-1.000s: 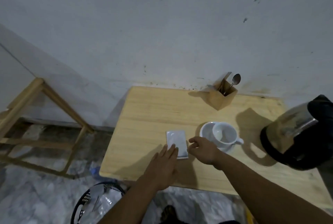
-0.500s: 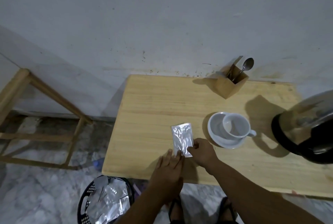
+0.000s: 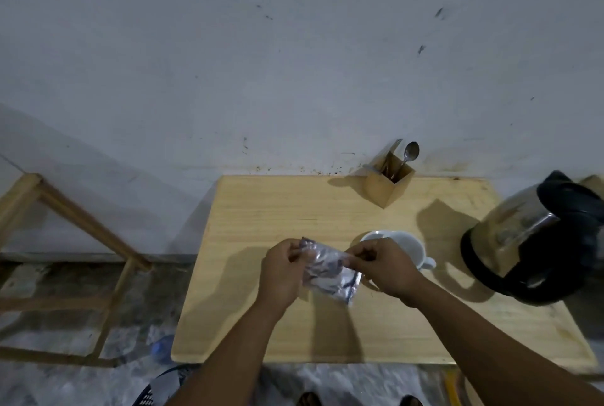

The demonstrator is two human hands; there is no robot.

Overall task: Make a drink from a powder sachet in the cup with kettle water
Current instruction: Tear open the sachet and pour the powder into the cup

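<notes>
I hold a silver foil sachet (image 3: 328,271) in the air above the wooden table (image 3: 294,209). My left hand (image 3: 282,271) pinches its upper left edge and my right hand (image 3: 385,266) pinches its upper right edge. Just behind my right hand stands the white cup (image 3: 410,247) on a saucer (image 3: 371,235), partly hidden by that hand. The steel and black kettle (image 3: 536,239) stands at the table's right side.
A wooden holder (image 3: 387,183) with a spoon (image 3: 410,152) stands at the table's back edge by the wall. A wooden frame (image 3: 65,209) stands to the left on the floor. A basket (image 3: 160,389) sits below the table's near left corner.
The sachet lay flat on the table with my fingers at its near edge; now both hands have lifted it off the table and hold it by its top.
</notes>
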